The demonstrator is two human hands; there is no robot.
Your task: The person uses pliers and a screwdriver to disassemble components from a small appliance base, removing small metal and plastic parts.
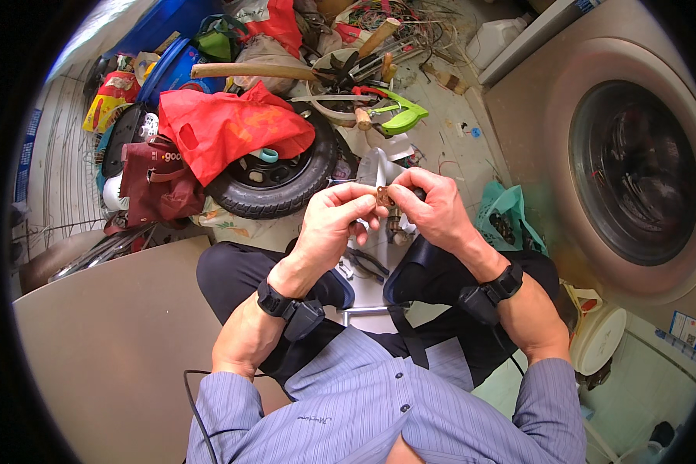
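Note:
My left hand (pixel 332 224) and my right hand (pixel 433 206) meet at the centre, both pinching a small rusty brown metal piece (pixel 383 198). Just above their fingertips rises a pale, narrow object (pixel 380 165); whether it is held I cannot tell. A metallic fitting (pixel 397 232) shows beneath my right hand, partly hidden. Black-handled pliers (pixel 368 264) lie lower down, between my knees.
A tire (pixel 255 191) with a red bag (pixel 228 127) sits at upper left. Wooden-handled tools (pixel 257 71) and a lime-green tool (pixel 400 112) are heaped behind. A washing machine (pixel 535 127) stands right, beside a teal bag (pixel 501 209); a beige panel (pixel 108 325) is left.

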